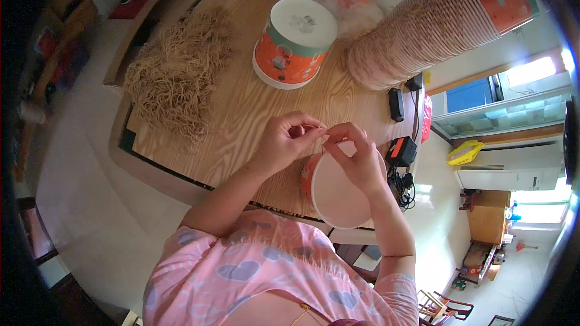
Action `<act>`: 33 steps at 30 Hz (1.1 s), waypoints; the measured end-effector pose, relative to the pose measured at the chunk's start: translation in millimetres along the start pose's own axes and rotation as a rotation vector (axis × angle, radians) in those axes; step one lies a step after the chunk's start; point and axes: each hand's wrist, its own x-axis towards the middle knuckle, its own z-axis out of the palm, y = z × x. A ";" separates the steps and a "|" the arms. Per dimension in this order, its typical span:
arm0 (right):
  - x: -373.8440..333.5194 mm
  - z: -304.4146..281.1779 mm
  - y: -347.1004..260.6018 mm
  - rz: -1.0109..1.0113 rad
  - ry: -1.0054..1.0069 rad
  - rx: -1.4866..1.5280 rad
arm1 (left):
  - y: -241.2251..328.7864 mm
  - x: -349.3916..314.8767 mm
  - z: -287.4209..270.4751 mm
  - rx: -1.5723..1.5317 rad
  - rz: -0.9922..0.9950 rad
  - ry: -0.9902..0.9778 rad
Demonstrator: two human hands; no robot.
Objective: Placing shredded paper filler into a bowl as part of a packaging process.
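My left hand (284,143) and my right hand (357,160) meet fingertip to fingertip above the table, each closed in a pinch. What sits between the fingers is too small to make out; it may be a thin strand. Below my right hand is a paper tub (338,202) with a white inside and an orange outer wall, its wide mouth turned toward me. Part of its rim is hidden by that hand. Farther off, a second orange and green tub (291,54) stands upside down, some crumpled clear bits on its white base.
A tangled heap of tan twine (181,75) lies on the wooden table (235,115) at the left. Far right leans a long stack of nested tubs (423,27), twine-like strands along it. Black adapters (401,152) and coiled cables (402,188) sit by the right edge.
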 end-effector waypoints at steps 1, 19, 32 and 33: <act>0.1 -1.5 0.0 0.014 0.009 0.033 | 4.1 -1.2 -4.8 0.005 0.019 -0.024; 36.6 -32.9 6.8 0.229 -0.510 0.521 | 15.6 -13.4 -9.7 0.201 0.022 -0.099; 36.6 -14.5 -4.8 0.117 -0.358 -0.073 | 7.1 -16.0 -5.3 0.141 -0.029 -0.090; 35.4 -12.9 -4.6 0.120 -0.366 -0.074 | 6.4 -16.3 -5.6 0.137 -0.034 -0.085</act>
